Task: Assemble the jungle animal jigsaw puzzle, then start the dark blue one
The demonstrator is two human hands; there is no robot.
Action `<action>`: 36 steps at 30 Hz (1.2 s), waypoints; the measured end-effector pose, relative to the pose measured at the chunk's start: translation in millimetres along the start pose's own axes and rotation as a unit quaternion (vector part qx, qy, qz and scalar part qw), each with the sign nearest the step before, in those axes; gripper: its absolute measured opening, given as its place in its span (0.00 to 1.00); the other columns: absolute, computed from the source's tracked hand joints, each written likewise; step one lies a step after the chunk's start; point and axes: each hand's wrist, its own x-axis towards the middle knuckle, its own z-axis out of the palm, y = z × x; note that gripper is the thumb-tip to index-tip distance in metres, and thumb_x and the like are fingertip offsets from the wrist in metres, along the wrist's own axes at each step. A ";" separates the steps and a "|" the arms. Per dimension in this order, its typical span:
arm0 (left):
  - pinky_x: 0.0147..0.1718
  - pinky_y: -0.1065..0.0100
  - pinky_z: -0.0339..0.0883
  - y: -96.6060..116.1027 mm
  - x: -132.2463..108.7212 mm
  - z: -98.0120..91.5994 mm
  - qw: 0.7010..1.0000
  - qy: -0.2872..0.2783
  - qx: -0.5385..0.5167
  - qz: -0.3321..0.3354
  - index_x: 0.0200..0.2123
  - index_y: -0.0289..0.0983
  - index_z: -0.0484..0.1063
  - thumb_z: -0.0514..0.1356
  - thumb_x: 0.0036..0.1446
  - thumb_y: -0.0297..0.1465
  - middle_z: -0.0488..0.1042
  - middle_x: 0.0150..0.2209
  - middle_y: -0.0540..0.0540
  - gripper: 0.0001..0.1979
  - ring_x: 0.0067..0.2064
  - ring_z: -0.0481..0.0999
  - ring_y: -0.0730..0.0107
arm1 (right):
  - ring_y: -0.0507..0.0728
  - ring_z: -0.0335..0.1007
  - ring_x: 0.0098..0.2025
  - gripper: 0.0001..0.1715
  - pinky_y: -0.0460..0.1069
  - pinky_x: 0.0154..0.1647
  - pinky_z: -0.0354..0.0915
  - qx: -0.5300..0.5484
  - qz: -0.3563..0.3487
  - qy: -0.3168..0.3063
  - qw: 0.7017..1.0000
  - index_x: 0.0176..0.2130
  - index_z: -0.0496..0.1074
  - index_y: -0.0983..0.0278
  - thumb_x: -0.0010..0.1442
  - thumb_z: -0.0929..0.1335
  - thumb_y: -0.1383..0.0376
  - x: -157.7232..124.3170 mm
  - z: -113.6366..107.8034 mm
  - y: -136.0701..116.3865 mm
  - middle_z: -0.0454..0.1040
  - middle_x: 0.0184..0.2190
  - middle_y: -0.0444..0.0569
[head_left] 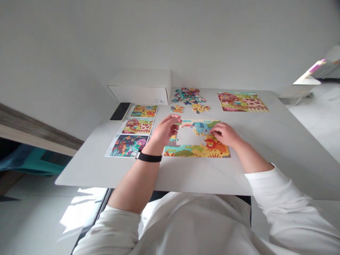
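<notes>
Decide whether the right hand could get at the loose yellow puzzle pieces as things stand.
Probably yes: the right hand is at the partly built puzzle, and nothing upright stands between it and the loose yellow pieces, just beyond on the tabletop.

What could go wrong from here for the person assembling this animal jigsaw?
The right hand is at the elephant section of the animal jigsaw, beside a gap; a nudge might loosen joined pieces.
Loose yellow pieces lie near the multicoloured piece pile, so they could get mixed.
The black wristband is close to the dark picture card and might push it.
</notes>
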 end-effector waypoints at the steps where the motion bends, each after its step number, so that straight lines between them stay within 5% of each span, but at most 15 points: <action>1: 0.24 0.75 0.59 4.3 0.5 -2.1 1.000 0.012 -0.006 0.006 0.41 0.40 0.75 0.77 0.48 0.41 0.79 0.39 0.49 0.21 0.28 0.70 0.79 | 0.63 0.80 0.42 0.16 0.60 0.50 0.76 0.002 0.000 0.000 1.000 0.39 0.87 0.55 0.61 0.69 0.71 -0.1 0.0 0.5 0.85 0.39 0.51; 8: 0.23 0.75 0.57 27.4 6.3 -24.2 0.994 0.087 -0.031 0.063 0.39 0.41 0.73 0.76 0.47 0.39 0.77 0.37 0.50 0.20 0.27 0.67 0.79 | 0.63 0.80 0.42 0.15 0.60 0.50 0.76 0.003 0.015 0.006 1.000 0.39 0.86 0.56 0.64 0.69 0.70 -1.6 -1.4 5.8 0.84 0.40 0.51; 17: 0.25 0.76 0.60 27.9 12.4 -36.7 0.982 0.156 0.036 0.098 0.40 0.42 0.75 0.74 0.45 0.35 0.78 0.39 0.49 0.18 0.29 0.69 0.78 | 0.63 0.80 0.43 0.15 0.59 0.50 0.76 -0.012 0.017 0.003 1.000 0.39 0.86 0.57 0.66 0.68 0.68 -2.6 -1.2 7.5 0.84 0.40 0.51; 36: 0.24 0.76 0.61 15.1 21.5 -36.8 0.973 0.178 0.103 0.107 0.42 0.41 0.74 0.69 0.50 0.33 0.77 0.39 0.50 0.15 0.30 0.71 0.76 | 0.63 0.82 0.44 0.13 0.59 0.51 0.76 -0.004 0.046 -0.011 0.999 0.40 0.86 0.57 0.66 0.69 0.66 -1.6 -3.4 6.7 0.84 0.41 0.52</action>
